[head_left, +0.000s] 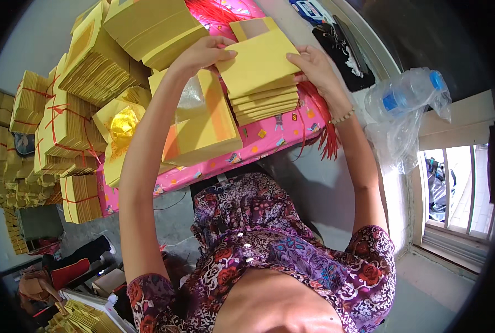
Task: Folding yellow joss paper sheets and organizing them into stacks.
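Observation:
A folded yellow paper packet [255, 62] lies level on top of a stack of similar yellow packets [265, 104] at the far side of the table. My left hand [204, 55] grips its left edge, thumb on top and fingers mostly out of sight beneath. At the opposite edge, my right hand [316, 67] holds the packet the same way, with a beaded bracelet on the wrist. Left of the stack, a larger pile of yellow paper [206, 139] bears a silvery patch and orange bands. Gold foil paper [126, 125] sits crumpled farther left.
The table has a pink patterned cover [269, 133]. Tall yellow paper stacks [92, 58] crowd the left, several tied with red string. Red strings [328, 133] hang off the right edge. A plastic bottle [405, 95] in a clear bag and a black phone-like object [358, 77] are at right.

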Available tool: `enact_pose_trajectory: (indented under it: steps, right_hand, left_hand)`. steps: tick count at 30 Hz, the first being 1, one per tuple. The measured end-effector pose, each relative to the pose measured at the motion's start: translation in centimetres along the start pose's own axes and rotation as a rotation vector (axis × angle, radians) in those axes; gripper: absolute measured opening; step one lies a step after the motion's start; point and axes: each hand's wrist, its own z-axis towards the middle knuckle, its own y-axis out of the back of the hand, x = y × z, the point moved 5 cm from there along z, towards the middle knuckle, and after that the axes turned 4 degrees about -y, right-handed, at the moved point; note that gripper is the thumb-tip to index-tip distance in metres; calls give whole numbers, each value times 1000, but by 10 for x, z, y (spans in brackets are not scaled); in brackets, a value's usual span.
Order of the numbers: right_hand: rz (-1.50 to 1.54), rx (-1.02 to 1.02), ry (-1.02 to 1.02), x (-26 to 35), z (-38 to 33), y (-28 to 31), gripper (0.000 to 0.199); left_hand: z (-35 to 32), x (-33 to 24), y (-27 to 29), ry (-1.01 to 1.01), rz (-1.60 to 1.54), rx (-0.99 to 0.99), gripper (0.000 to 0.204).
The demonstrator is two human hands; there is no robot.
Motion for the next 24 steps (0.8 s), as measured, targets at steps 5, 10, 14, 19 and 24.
enact_pose_trajectory:
  steps: [5, 10, 14, 19, 24]
  right_hand:
    - [-177, 0, -100, -35, 5, 8, 39]
    - [-218, 5, -160, -61, 4, 9, 40]
    - [-176, -45, -161, -73, -4, 10, 29]
    - [-215, -13, -156, -86, -7, 11, 30]
    - [-342, -43, -126, -82, -13, 4, 31]
  left_hand:
    - [28, 23, -2, 106, 207, -73, 34]
    - [40, 29, -23, -67, 623, -131, 34]
    - [41, 35, -44, -92, 852, -96, 34]
    - [46, 53, -52, -37, 917, -44, 34]
    - [48, 63, -52, -16, 943, -40, 34]
